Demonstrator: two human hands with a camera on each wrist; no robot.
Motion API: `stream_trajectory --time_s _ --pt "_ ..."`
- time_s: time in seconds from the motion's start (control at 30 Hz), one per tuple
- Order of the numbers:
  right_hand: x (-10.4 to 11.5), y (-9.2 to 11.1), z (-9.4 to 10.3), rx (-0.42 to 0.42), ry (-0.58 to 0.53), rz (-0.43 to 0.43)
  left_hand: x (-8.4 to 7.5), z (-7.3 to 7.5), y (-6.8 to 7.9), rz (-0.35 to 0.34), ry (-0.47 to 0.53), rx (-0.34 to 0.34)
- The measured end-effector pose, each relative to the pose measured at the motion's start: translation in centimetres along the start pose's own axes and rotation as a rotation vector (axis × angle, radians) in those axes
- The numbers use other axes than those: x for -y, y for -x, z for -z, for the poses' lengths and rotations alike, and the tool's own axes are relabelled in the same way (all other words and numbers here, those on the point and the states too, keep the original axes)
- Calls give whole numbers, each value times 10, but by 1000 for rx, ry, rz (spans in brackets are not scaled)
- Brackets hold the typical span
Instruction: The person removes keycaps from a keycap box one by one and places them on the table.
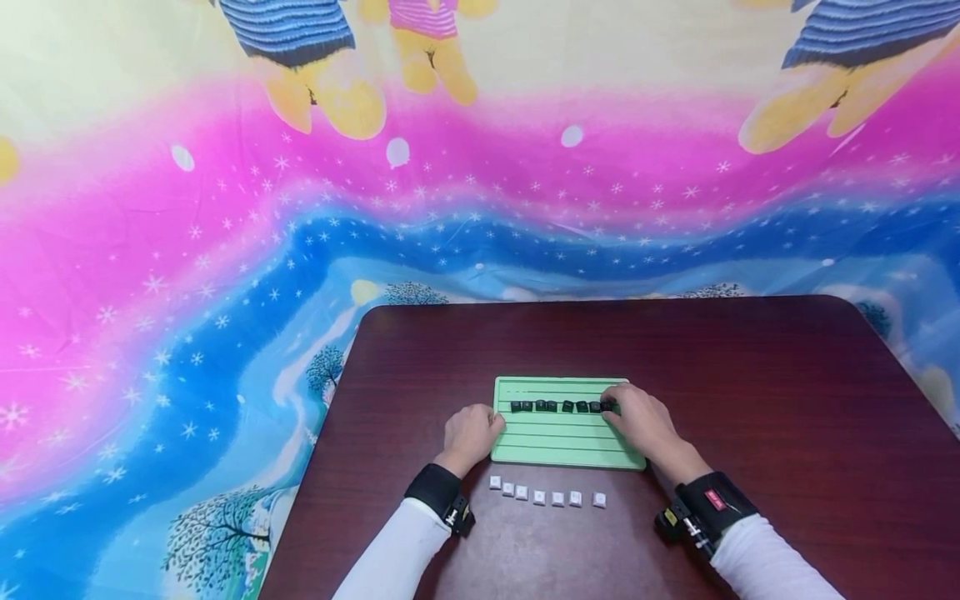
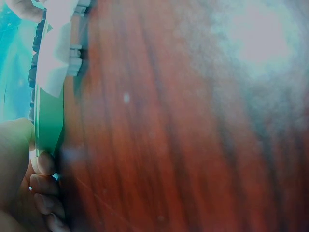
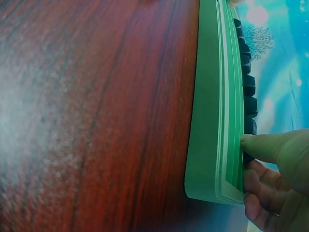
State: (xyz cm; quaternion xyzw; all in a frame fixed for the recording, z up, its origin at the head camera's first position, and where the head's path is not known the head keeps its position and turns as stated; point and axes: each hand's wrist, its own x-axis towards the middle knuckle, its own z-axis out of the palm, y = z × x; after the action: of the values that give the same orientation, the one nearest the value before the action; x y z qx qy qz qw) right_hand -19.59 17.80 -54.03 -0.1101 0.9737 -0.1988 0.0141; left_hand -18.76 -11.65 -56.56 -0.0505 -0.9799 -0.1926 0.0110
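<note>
Right hand (image 1: 643, 421): thumb and fingers pinch the end block (image 1: 607, 407), the rightmost of eight black blocks (image 1: 552, 406). Left hand (image 1: 470, 433): thumb and fingers pinch the left edge of the green board (image 1: 566, 450). The black blocks stand in one row across the board, parallel to its far edge and nearer to that edge than to the near one; most sit close together, with a small gap near the middle. Thin dark lines run from side to side along the board. The board lies on the table (image 1: 750, 375), well apart from the table's far edge. Just beyond the board's near edge, seven white blocks (image 1: 539, 497) form a loose row on the table, the rightmost set a little apart. Behind the table's far edge hangs a printed cloth (image 1: 450, 192).
</note>
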Motion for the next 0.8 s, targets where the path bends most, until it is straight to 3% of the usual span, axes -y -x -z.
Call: stream_trajectory --time_s 0.27,0.8 --pt "-3 2 0 -29 -13 10 1 -1 -1 7 -8 13" --pt "8 13 22 -65 -55 32 1 -1 0 4 -18 8"
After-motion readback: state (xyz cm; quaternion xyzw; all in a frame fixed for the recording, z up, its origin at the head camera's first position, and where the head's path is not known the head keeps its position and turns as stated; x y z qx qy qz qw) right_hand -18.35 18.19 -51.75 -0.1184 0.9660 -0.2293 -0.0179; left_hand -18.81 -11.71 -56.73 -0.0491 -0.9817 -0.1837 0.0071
